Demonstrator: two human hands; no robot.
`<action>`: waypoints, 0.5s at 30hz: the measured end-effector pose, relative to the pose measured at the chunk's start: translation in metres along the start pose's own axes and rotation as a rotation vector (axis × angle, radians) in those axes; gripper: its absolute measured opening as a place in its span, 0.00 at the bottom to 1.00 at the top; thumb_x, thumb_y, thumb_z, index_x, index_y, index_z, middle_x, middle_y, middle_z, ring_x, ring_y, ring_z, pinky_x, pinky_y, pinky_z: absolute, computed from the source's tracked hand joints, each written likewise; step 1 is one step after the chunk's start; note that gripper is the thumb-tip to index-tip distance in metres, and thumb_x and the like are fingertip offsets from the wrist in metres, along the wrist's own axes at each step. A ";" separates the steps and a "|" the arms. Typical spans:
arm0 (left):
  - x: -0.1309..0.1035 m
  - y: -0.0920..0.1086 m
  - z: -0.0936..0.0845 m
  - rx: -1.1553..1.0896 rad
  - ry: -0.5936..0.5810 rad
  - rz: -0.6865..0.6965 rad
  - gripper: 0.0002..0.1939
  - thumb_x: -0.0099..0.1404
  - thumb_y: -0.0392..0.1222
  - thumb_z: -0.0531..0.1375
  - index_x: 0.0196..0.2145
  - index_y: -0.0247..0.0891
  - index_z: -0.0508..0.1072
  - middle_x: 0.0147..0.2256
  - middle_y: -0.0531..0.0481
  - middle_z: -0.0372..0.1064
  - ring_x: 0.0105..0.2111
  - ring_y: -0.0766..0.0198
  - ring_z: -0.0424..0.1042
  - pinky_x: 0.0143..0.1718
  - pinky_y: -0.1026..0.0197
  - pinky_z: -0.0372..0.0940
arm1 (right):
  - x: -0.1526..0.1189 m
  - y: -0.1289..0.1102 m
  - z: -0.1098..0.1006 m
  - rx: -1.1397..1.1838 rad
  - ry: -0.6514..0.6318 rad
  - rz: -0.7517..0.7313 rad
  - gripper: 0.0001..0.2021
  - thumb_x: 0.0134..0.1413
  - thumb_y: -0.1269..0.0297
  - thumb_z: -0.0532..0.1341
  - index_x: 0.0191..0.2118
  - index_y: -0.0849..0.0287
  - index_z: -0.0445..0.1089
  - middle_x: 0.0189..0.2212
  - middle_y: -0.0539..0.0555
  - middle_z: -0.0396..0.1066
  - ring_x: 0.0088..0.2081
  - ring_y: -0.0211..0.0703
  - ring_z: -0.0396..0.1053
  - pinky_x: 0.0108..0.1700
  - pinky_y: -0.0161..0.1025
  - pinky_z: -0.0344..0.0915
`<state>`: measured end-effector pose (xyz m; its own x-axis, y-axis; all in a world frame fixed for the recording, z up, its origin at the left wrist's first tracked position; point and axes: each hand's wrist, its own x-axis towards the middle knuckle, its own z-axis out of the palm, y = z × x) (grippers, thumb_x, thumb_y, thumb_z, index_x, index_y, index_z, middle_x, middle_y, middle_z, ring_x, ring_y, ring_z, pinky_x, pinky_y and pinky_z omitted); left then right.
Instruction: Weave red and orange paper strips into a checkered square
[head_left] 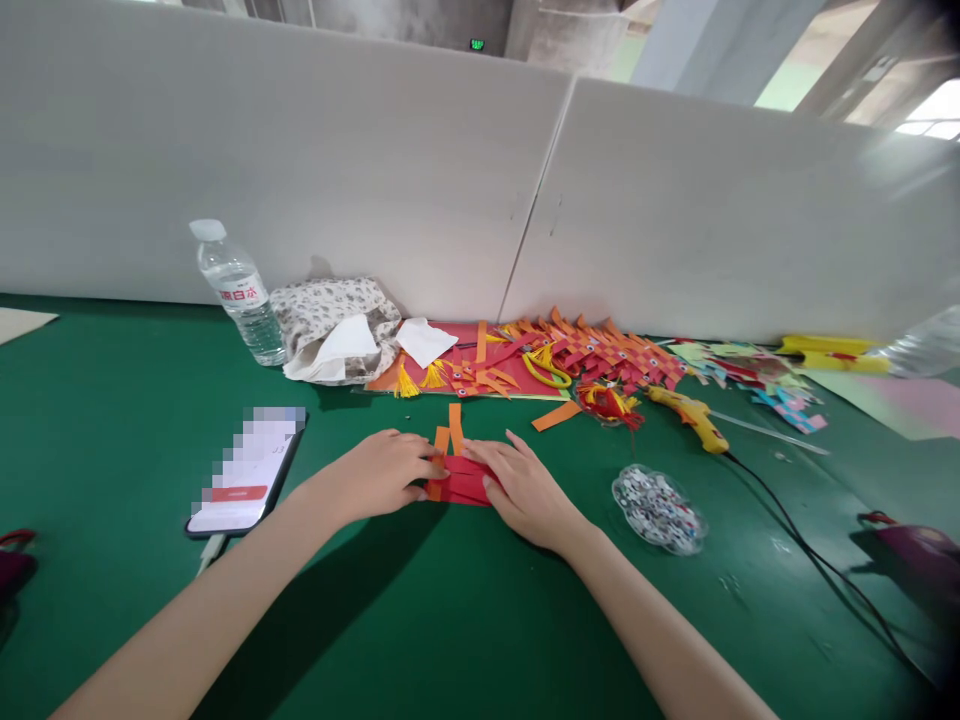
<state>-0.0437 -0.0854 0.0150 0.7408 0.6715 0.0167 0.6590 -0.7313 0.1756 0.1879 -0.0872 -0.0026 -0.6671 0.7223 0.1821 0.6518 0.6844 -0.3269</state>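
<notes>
Red paper strips [466, 482] lie side by side on the green table, crossed at their left end by orange paper strips [455, 428] that stick out beyond the top edge. My left hand [390, 472] is closed at the left end, its fingers and thumb on an upright orange strip. My right hand [523, 490] rests over the right end of the red strips. Its fingers lie stretched out and somewhat apart, pressing on the paper. What lies beneath both sets of fingertips is hidden.
Ahead lie woven red-and-orange paper pieces [600, 350], an orange strip [556, 416] and a tissue pack [337, 310]. A water bottle [244, 300] and a phone [244, 480] are left. Rightward are a glue gun [690, 418] with its cord and a dish of googly eyes [660, 508].
</notes>
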 end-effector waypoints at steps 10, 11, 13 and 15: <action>-0.001 0.000 -0.004 -0.005 -0.035 -0.035 0.17 0.61 0.40 0.58 0.49 0.46 0.67 0.49 0.49 0.69 0.48 0.58 0.67 0.42 0.59 0.59 | 0.000 0.016 0.001 -0.215 0.083 0.146 0.21 0.60 0.69 0.46 0.58 0.58 0.56 0.53 0.57 0.66 0.57 0.47 0.58 0.61 0.58 0.43; -0.001 -0.001 -0.003 -0.009 -0.035 -0.051 0.20 0.61 0.41 0.59 0.51 0.46 0.65 0.50 0.49 0.68 0.49 0.58 0.67 0.43 0.59 0.59 | 0.000 0.021 0.000 -0.236 0.123 0.197 0.20 0.60 0.68 0.46 0.58 0.59 0.57 0.51 0.58 0.67 0.56 0.48 0.60 0.60 0.59 0.43; -0.001 -0.002 -0.002 -0.007 -0.037 -0.098 0.26 0.60 0.44 0.60 0.55 0.45 0.60 0.51 0.47 0.67 0.49 0.56 0.67 0.44 0.58 0.59 | -0.001 0.029 0.000 -0.231 0.209 0.280 0.19 0.61 0.66 0.47 0.56 0.60 0.58 0.49 0.59 0.69 0.53 0.50 0.63 0.59 0.59 0.45; -0.001 -0.002 -0.003 0.003 -0.028 -0.121 0.29 0.59 0.46 0.60 0.57 0.43 0.57 0.52 0.45 0.65 0.49 0.55 0.66 0.45 0.57 0.59 | -0.002 0.033 0.000 -0.181 0.279 0.293 0.18 0.61 0.63 0.49 0.54 0.60 0.59 0.46 0.59 0.70 0.50 0.50 0.66 0.58 0.57 0.49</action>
<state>-0.0465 -0.0841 0.0174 0.6590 0.7515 -0.0323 0.7444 -0.6454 0.1714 0.2108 -0.0665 -0.0138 -0.3376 0.8706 0.3578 0.8683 0.4348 -0.2386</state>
